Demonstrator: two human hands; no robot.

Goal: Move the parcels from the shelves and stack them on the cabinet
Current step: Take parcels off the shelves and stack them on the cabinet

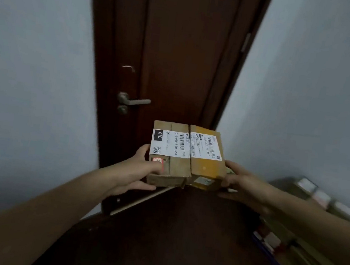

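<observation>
Two cardboard parcels are pressed side by side between my hands, above the dark wooden cabinet top (179, 232). The left parcel (176, 167) is brown with a white label marked 010. The right parcel (207, 167) is more yellow, with its own white label. My left hand (140, 170) grips the left parcel's outer side, thumb on top. My right hand (240, 182) holds the right parcel's outer side. Their bottoms sit at about the level of the cabinet's far edge; I cannot tell whether they touch it.
A dark brown door (179, 55) with a metal lever handle (134, 101) stands straight ahead between pale walls. At the right, several stacked parcels and books (312, 226) lie along the cabinet's edge and the wall.
</observation>
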